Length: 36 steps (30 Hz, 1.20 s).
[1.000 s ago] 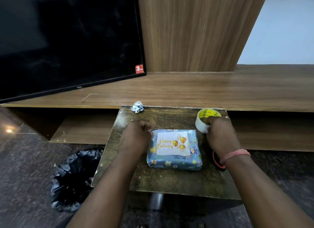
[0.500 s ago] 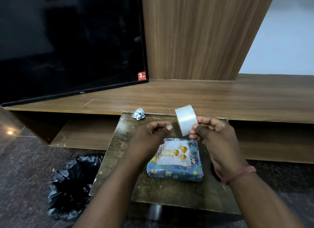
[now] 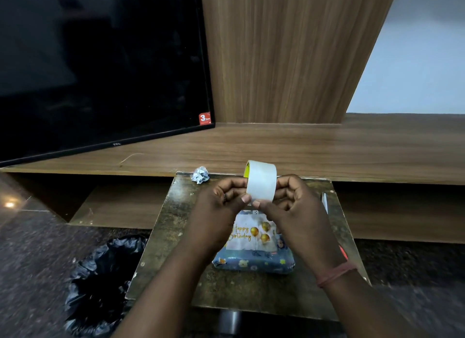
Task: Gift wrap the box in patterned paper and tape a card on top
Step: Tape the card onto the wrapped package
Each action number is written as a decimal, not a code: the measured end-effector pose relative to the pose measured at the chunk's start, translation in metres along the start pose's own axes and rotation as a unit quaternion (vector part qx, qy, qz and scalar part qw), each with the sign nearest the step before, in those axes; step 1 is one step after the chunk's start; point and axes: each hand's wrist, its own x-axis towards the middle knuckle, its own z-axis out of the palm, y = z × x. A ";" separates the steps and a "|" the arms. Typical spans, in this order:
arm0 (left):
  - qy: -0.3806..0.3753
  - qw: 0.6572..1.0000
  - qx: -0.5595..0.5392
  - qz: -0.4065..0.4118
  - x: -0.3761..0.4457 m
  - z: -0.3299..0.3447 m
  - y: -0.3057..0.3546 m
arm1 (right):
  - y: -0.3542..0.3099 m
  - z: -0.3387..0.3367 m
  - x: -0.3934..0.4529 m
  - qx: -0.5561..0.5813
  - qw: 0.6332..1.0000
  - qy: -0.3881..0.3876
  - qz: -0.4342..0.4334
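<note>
A box wrapped in blue patterned paper (image 3: 254, 263) lies on the small dark table (image 3: 251, 292). A white "Happy Birthday" card (image 3: 251, 234) with gold balloons lies on top of it. Above the box I hold a roll of clear tape (image 3: 261, 181) with a yellow core upright between both hands. My right hand (image 3: 294, 206) grips the roll from the right side. My left hand (image 3: 221, 204) pinches at the roll's lower left edge with thumb and fingertips. Both hands hide the far part of the box.
A crumpled paper ball (image 3: 200, 174) sits at the table's far left corner. A pen-like object (image 3: 324, 202) lies near the right edge. A black bin bag (image 3: 100, 279) stands on the floor at the left. A television (image 3: 100, 68) rests on the wooden shelf behind.
My right hand picked the tape roll up from the table's far right and brought it over the box. My left hand left the box's corner and now pinches the roll's edge.
</note>
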 end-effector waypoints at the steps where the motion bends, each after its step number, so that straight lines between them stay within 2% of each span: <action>1: 0.001 1.000 0.026 0.011 -0.001 0.001 0.000 | 0.000 -0.001 0.000 -0.004 1.000 0.008 -0.002; 9: 0.004 0.994 0.093 0.048 -0.004 0.003 0.002 | -0.003 -0.009 0.002 -0.041 0.999 0.013 0.002; 19: -0.004 0.975 0.191 0.117 -0.006 0.001 0.005 | -0.006 -0.017 0.010 0.110 0.993 -0.017 0.046; 23: -0.021 0.991 0.105 0.079 -0.008 0.004 0.009 | -0.006 -0.017 0.007 0.105 0.993 -0.029 0.038; 26: -0.023 0.998 0.017 0.048 -0.009 0.007 0.012 | -0.001 -0.014 0.005 0.031 0.998 -0.040 0.022; 29: 0.005 0.999 0.008 0.039 -0.008 0.005 0.010 | 0.002 -0.011 0.004 -0.022 0.997 -0.068 0.002; 36: 0.010 0.998 -0.054 -0.010 -0.007 0.002 0.010 | 0.003 -0.011 0.005 -0.074 0.993 -0.082 -0.036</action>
